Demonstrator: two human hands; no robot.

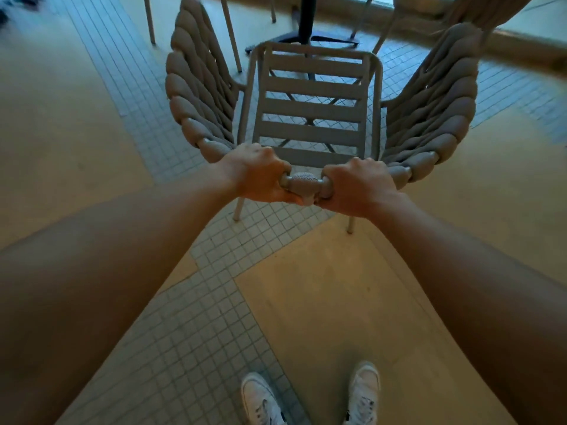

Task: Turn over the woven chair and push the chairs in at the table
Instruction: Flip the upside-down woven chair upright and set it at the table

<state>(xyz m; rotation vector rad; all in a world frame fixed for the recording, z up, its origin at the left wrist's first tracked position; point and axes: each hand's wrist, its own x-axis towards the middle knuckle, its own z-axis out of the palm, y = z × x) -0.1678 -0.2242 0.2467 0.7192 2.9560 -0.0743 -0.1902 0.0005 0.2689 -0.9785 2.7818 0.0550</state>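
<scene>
Fingers of both hands are curled tight around the top rail of the woven chair (319,118); only the knuckles show from above, the fingertips being hidden under the rail. Left hand (256,171) and right hand (357,185) grip close together at the centre of the backrest, separated by a short exposed section of woven rail.

Chair position: upright, directly ahead of the person. The slatted seat (313,111) extends away from the hands. The rear legs meet the tiled floor (190,348) just below the wrists. The woven sides flare outward on the left and right.

Key relation: the chair's front-to-back axis runs straight from the grip toward the table pedestal (306,19), which stands just beyond the front edge of the seat. Both hands sit equally near the rail and symmetric about this axis, so a push should travel without yaw.

Judgement: the chair appears already righted, and the step in hand is the push-in. The tabletop is out of view, so clearance for the woven sides cannot be confirmed. Other chair legs (150,23) stand near the pedestal and may obstruct travel.
</scene>
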